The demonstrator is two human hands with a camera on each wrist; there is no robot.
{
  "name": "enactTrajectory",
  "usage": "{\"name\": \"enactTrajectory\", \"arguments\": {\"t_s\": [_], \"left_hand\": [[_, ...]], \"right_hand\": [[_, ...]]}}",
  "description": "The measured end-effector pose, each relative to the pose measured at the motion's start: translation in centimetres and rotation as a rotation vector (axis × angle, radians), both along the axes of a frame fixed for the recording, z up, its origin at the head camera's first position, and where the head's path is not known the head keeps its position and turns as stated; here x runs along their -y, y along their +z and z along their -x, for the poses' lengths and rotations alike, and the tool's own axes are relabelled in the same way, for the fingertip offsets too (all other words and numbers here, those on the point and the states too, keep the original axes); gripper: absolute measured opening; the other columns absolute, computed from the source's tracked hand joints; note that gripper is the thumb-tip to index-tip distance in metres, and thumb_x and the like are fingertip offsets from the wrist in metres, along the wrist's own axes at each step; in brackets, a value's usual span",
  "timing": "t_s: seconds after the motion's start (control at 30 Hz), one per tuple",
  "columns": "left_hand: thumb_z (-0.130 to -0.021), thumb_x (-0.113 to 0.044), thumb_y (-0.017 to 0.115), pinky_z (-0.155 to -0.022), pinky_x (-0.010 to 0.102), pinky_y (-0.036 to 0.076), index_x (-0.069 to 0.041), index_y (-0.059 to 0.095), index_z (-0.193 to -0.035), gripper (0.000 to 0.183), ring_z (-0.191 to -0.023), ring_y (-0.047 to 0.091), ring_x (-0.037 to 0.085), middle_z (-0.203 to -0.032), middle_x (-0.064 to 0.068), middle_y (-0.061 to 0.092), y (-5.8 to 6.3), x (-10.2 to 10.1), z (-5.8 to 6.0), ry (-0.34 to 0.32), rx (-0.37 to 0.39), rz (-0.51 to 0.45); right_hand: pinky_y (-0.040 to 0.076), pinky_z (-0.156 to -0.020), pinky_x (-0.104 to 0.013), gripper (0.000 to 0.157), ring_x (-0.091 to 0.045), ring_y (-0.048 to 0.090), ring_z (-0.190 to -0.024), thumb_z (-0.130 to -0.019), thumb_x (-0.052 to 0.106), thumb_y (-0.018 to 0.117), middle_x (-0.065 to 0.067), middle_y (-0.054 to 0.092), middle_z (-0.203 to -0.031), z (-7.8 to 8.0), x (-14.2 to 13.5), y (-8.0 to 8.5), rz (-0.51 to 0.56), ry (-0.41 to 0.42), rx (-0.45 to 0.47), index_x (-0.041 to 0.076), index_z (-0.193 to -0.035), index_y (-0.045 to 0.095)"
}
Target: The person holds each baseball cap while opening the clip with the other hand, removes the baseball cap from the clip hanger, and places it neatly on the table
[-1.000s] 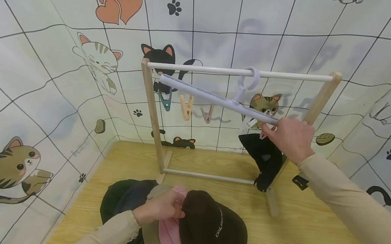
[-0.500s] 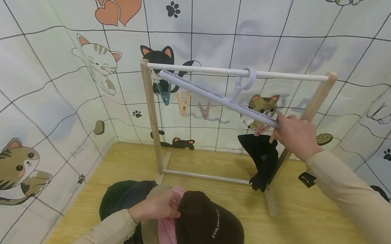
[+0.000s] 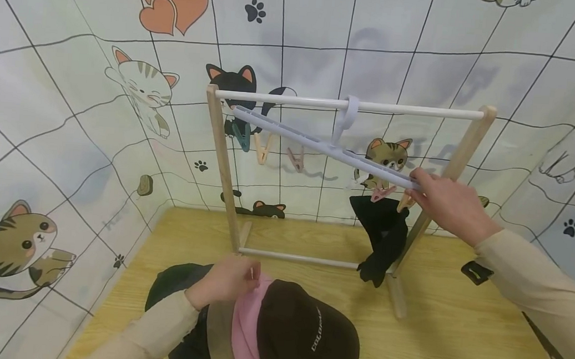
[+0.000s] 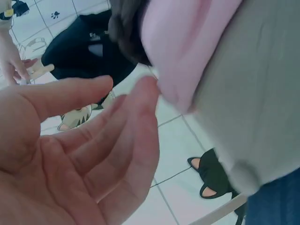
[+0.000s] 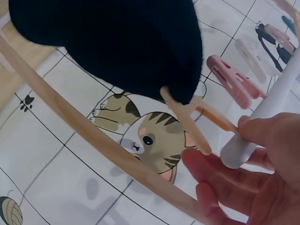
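A pale lilac hanger (image 3: 320,145) hangs tilted from the white rod, its right end low. My right hand (image 3: 451,205) pinches that low end between thumb and fingers. Below it, a peach clothespin (image 5: 187,122) grips the edge of a black cap (image 3: 384,231). My left hand (image 3: 225,281) is above a row of nested caps, its fingers loosely bent and holding nothing; in the left wrist view the fingertips are close to the pink cap (image 4: 183,47), and whether they touch cannot be told. Beside the pink one are a dark brown cap (image 3: 307,334) with white lettering and a beige cap (image 3: 220,330).
More clothespins dangle from the hanger: teal (image 3: 242,136), cream (image 3: 263,149), mauve (image 3: 296,160) and pink (image 3: 381,194). The wooden rack (image 3: 225,169) stands on a wood-grain table (image 3: 303,239) before a cat-patterned wall. A dark blue-grey cap and a dark green cap (image 3: 162,285) lie at left.
The hanger's hook has slid left along the rod and turned more edge-on. My left hand has lifted away from the brown cap, up and to the left. My right hand keeps holding the hanger.
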State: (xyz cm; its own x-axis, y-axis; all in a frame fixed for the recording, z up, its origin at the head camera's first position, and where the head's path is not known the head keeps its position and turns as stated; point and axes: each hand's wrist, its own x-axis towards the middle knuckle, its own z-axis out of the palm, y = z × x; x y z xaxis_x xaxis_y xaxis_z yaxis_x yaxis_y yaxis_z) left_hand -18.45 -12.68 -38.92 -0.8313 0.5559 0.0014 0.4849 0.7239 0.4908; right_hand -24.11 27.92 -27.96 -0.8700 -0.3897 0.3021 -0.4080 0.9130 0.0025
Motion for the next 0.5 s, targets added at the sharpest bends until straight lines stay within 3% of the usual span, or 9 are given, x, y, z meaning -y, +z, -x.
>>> {"name": "enactTrajectory", "arguments": {"t_s": [0.17, 0.37, 0.5], "left_hand": [[-0.084, -0.001, 0.071, -0.058, 0.033, 0.047, -0.004, 0.062, -0.084, 0.009, -0.068, 0.058, 0.018, -0.076, 0.004, 0.062, 0.3, -0.2, 1.4, 0.019, -0.106, 0.008], [-0.087, -0.004, 0.069, -0.07, 0.038, 0.05, -0.003, 0.065, -0.094, 0.009, -0.081, 0.062, 0.023, -0.088, 0.008, 0.066, 0.3, -0.8, 2.7, 0.041, -0.09, -0.008], [-0.086, -0.006, 0.071, -0.08, 0.042, 0.048, -0.003, 0.067, -0.103, 0.017, -0.092, 0.06, 0.027, -0.099, 0.01, 0.068, 0.8, -1.6, 3.6, 0.036, -0.109, 0.013]], "right_hand": [[0.03, -0.04, -0.032, 0.027, -0.017, 0.04, -0.047, -0.094, 0.015, 0.064, -0.011, 0.061, -0.083, -0.3, 0.3, 0.3, -0.005, 0.04, -0.082, 0.002, -0.113, 0.05], [0.029, -0.041, -0.031, 0.028, -0.014, 0.038, -0.048, -0.09, 0.012, 0.068, -0.007, 0.061, -0.079, -0.6, 0.7, 0.7, 0.011, 0.111, -0.163, 0.0, -0.111, 0.053], [0.031, -0.042, -0.031, 0.028, -0.014, 0.041, -0.048, -0.09, 0.011, 0.069, -0.009, 0.062, -0.08, -0.7, 0.9, 1.1, 0.025, 0.113, -0.157, 0.0, -0.11, 0.055]]}}
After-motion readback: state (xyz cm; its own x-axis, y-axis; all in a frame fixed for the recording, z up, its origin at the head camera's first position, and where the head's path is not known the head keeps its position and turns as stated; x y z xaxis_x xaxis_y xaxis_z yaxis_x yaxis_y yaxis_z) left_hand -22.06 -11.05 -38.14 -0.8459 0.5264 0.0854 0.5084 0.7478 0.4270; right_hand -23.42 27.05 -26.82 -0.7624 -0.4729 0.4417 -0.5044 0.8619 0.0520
